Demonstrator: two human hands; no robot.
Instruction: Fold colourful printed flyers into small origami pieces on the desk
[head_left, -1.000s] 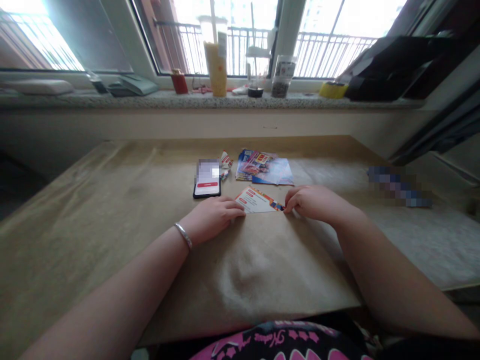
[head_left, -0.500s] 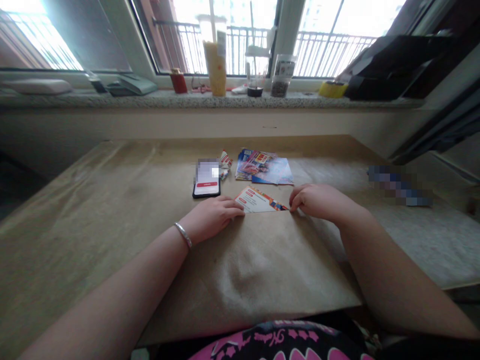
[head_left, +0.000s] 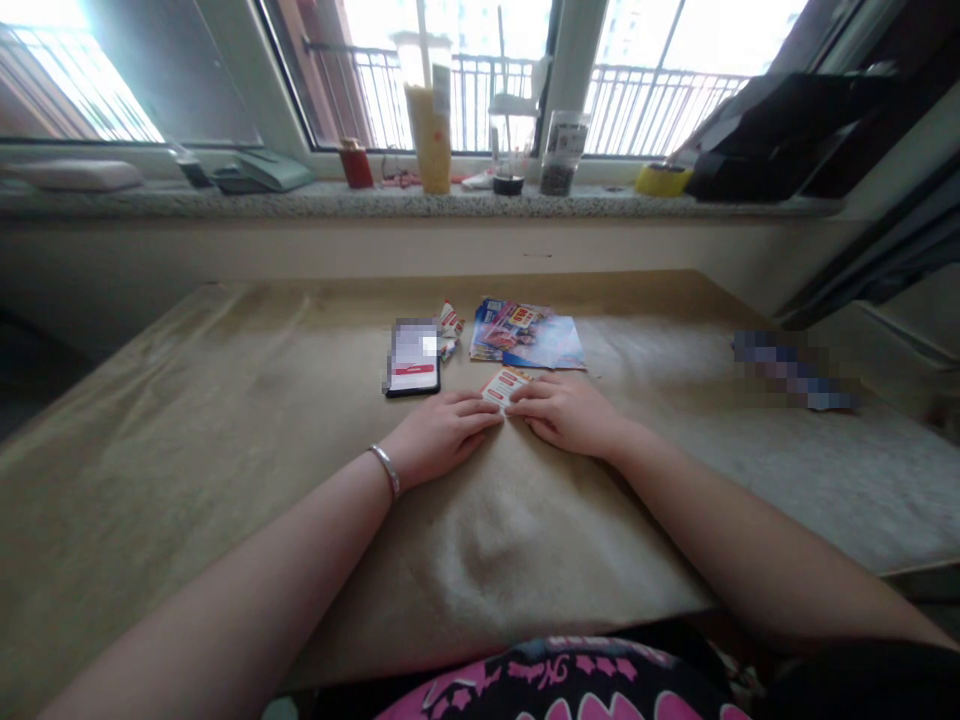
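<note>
1. The printed paper [head_left: 501, 387], white with red labels and an orange edge, lay on the worktop [head_left: 225, 420] in front of the person, between and partly under the two hands.
2. The left hand [head_left: 441, 435] rested palm down, its fingers extended and close together, fingertips at the paper's near left part. No grip around the paper was visible; the thumb was tucked low.
3. The right hand [head_left: 571, 415] lay over the paper's right part, fingers loosely extended and slightly parted, fingertips touching the printed face. Whether any finger pinched the paper from beneath could not be told.
4. The fingertips of both hands were near each other, just apart.
5. A silvery bracelet [head_left: 385, 470] circled the left wrist.
6. A phone [head_left: 415, 381], its screen partly blurred, lay beyond the left hand. A crumpled wrapper [head_left: 450, 322] was just beside its upper right.
7. Beyond the paper lay a pile of colourful leaflets [head_left: 510, 325], with a pale blue sheet [head_left: 553, 345] at its right.
8. A blurred item [head_left: 791, 370] lay well apart at the far right.
9. The windowsill [head_left: 300, 203] carried a tall cup [head_left: 432, 145] with yellow contents.
</note>
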